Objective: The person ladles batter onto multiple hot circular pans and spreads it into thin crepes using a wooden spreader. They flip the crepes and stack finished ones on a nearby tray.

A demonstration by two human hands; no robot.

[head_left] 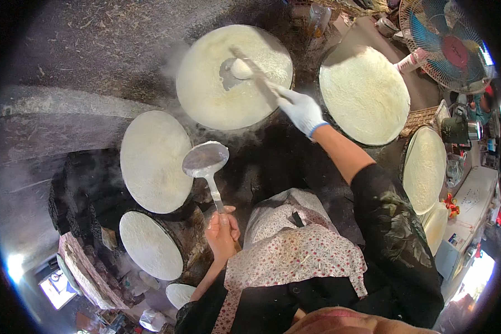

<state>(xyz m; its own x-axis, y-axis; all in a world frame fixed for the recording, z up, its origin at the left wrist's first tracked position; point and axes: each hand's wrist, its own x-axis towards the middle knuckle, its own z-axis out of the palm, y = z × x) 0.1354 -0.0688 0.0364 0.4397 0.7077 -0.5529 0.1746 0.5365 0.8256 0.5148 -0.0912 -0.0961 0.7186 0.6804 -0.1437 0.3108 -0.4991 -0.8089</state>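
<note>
My bare left hand [222,235] is closed round the handle of a metal ladle [206,160], its wide bowl smeared with pale batter. My right hand [302,113], in a white glove, grips a wooden stick [268,84] that reaches over the far round griddle. A sheet of pale batter [203,83] covers that griddle, with a grey bare patch [226,78] near its middle. Against the stick sits a white rounded lump [241,69]; whether it is part of the tool I cannot tell. Steam rises round this griddle.
More pale rounds lie about me: one [156,161] left, a smaller one [150,246] nearer, one [364,94] right, and another [425,170] farther right. An electric fan [450,50] stands at the far right, beside a woven basket edge [423,118]. A white cabinet [473,195] is at right.
</note>
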